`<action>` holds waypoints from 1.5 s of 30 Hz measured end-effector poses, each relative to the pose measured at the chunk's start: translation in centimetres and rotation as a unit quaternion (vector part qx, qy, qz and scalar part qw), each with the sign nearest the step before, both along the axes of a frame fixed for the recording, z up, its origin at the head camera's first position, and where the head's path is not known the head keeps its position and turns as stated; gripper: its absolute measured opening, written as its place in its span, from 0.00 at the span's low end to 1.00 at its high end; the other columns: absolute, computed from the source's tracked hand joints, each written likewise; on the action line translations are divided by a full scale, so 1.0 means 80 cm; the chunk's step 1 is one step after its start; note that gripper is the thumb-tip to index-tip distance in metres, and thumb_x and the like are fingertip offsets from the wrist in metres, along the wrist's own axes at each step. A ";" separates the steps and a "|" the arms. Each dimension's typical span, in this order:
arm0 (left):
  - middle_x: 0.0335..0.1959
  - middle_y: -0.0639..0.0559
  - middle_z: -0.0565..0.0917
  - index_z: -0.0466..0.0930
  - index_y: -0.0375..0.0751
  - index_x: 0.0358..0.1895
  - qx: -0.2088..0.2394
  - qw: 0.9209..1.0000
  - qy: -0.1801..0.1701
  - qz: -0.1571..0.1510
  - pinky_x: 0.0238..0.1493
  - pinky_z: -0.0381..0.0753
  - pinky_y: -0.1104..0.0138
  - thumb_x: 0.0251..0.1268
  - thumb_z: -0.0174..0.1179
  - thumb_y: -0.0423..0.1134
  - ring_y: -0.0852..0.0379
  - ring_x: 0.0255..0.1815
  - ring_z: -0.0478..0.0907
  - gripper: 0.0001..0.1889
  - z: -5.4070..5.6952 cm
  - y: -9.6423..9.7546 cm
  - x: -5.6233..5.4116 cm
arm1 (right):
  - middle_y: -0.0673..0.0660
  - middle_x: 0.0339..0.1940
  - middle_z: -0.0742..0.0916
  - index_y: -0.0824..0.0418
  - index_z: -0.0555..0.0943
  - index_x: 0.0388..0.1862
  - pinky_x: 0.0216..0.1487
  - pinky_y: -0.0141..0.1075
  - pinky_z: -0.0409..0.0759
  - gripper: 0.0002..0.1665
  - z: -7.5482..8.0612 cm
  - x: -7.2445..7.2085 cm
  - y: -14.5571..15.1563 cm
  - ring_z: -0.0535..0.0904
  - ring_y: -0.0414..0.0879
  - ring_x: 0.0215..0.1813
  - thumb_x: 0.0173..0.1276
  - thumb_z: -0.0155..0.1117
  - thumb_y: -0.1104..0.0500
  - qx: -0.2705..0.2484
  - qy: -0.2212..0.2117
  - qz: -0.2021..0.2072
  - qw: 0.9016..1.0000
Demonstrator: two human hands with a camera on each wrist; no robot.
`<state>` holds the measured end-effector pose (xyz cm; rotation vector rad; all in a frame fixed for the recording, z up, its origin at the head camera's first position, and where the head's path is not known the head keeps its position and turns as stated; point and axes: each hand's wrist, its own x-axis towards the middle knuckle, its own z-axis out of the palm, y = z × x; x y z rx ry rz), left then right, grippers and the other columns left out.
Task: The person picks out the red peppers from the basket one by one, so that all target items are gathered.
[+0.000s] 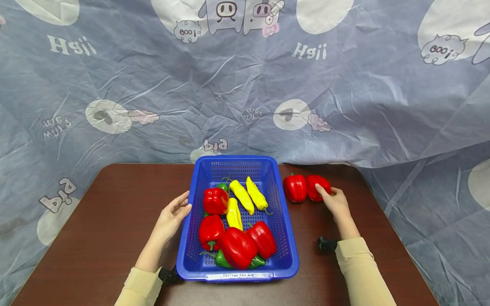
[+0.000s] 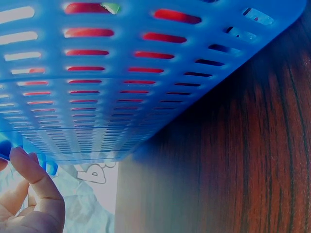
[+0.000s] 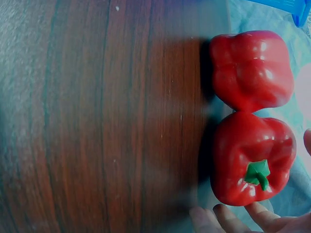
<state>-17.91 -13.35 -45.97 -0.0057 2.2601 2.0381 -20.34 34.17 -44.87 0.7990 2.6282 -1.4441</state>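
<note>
A blue plastic basket (image 1: 237,276) holds several red bell peppers, yellow peppers (image 1: 234,214) and green peppers partly hidden under the red ones. My left hand (image 1: 171,216) is at its left rim, thumb and fingers pinching the edge; the left wrist view has the thumb (image 2: 36,174) bent at the rim. To the right of the basket, two red bell peppers stand side by side. Around the right-hand bell pepper (image 1: 317,188) is my right hand (image 1: 336,202), thumb over it and fingertips at its side. In the right wrist view the thumb shows a gap from this pepper (image 3: 233,160).
The other red bell pepper (image 1: 294,188) stands between the basket's right wall and the right-hand pepper. Brown wood-grain table (image 1: 115,221) lies under everything. A printed grey-blue cloth (image 1: 214,85) hangs behind the table's far edge.
</note>
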 end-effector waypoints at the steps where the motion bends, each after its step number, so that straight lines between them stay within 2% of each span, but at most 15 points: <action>1: 0.57 0.39 0.75 0.66 0.39 0.72 -0.001 1.000 0.001 0.000 0.47 0.77 0.79 0.71 0.57 0.33 0.73 0.45 0.77 0.27 0.000 0.000 0.000 | 0.76 0.73 0.63 0.75 0.48 0.76 0.74 0.56 0.61 0.59 0.000 0.000 0.001 0.60 0.67 0.72 0.68 0.51 0.30 -0.005 0.001 0.002 1.000; 6: 0.57 0.39 0.75 0.65 0.39 0.72 -0.002 1.000 0.004 -0.001 0.47 0.77 0.79 0.71 0.57 0.33 0.73 0.45 0.77 0.28 0.000 -0.001 -0.002 | 0.76 0.73 0.62 0.74 0.46 0.77 0.72 0.55 0.64 0.60 -0.001 0.000 0.004 0.63 0.66 0.72 0.68 0.51 0.30 -0.022 0.000 0.002 1.000; 10: 0.56 0.41 0.75 0.65 0.39 0.72 0.002 1.000 0.000 -0.001 0.47 0.77 0.79 0.71 0.57 0.33 0.73 0.45 0.77 0.28 0.000 -0.001 -0.001 | 0.76 0.74 0.62 0.73 0.46 0.78 0.74 0.55 0.62 0.59 -0.001 0.001 0.004 0.61 0.66 0.73 0.69 0.51 0.31 -0.023 0.001 -0.001 1.000; 13: 0.56 0.42 0.75 0.65 0.39 0.72 0.002 1.000 0.001 0.001 0.48 0.77 0.80 0.71 0.58 0.33 0.72 0.46 0.77 0.28 0.000 -0.001 0.000 | 0.75 0.75 0.62 0.72 0.48 0.78 0.74 0.55 0.60 0.57 0.003 0.002 0.002 0.59 0.66 0.74 0.69 0.52 0.32 -0.013 0.018 -0.010 1.000; 17: 0.56 0.42 0.75 0.65 0.38 0.72 -0.001 1.000 0.002 0.001 0.48 0.76 0.80 0.71 0.58 0.35 0.71 0.48 0.77 0.28 0.001 -0.001 0.000 | 0.73 0.75 0.63 0.69 0.52 0.78 0.74 0.55 0.60 0.53 0.019 0.006 -0.004 0.60 0.65 0.75 0.70 0.54 0.35 0.004 0.060 -0.032 0.998; 21: 0.57 0.41 0.75 0.65 0.39 0.72 -0.002 1.000 0.001 -0.002 0.49 0.76 0.80 0.71 0.58 0.35 0.72 0.47 0.77 0.28 0.001 -0.001 0.000 | 0.70 0.75 0.64 0.65 0.55 0.78 0.74 0.55 0.61 0.50 0.044 0.009 -0.014 0.60 0.64 0.75 0.69 0.56 0.36 0.009 0.096 -0.035 0.995; 28: 0.59 0.38 0.74 0.65 0.40 0.73 -0.004 1.000 -0.005 -0.003 0.49 0.76 0.80 0.72 0.57 0.34 0.73 0.46 0.77 0.28 0.003 -0.001 0.000 | 0.65 0.78 0.62 0.61 0.53 0.79 0.75 0.55 0.60 0.50 0.094 0.012 -0.045 0.57 0.62 0.77 0.70 0.57 0.36 -0.007 0.142 0.017 0.990; 35: 0.55 0.42 0.75 0.66 0.38 0.72 -0.006 1.000 0.004 0.005 0.47 0.76 0.80 0.71 0.57 0.33 0.73 0.44 0.76 0.28 0.004 -0.001 0.000 | 0.60 0.79 0.63 0.58 0.53 0.80 0.75 0.54 0.60 0.50 0.130 0.013 -0.085 0.57 0.57 0.79 0.69 0.59 0.37 -0.036 0.166 0.072 0.983; 41: 0.52 0.47 0.75 0.67 0.38 0.71 -0.009 1.000 0.006 0.007 0.47 0.76 0.81 0.70 0.59 0.34 0.71 0.44 0.76 0.27 0.003 -0.001 0.001 | 0.58 0.75 0.69 0.60 0.58 0.77 0.75 0.51 0.62 0.44 0.138 0.008 -0.120 0.61 0.52 0.77 0.70 0.63 0.45 -0.063 0.215 0.094 0.970; 45: 0.53 0.45 0.76 0.67 0.38 0.71 -0.003 1.000 0.009 0.005 0.47 0.76 0.81 0.71 0.59 0.34 0.71 0.45 0.76 0.27 0.004 0.000 0.001 | 0.59 0.73 0.71 0.61 0.61 0.75 0.74 0.48 0.65 0.41 0.135 0.004 -0.146 0.64 0.52 0.76 0.69 0.65 0.52 -0.095 0.238 0.124 0.959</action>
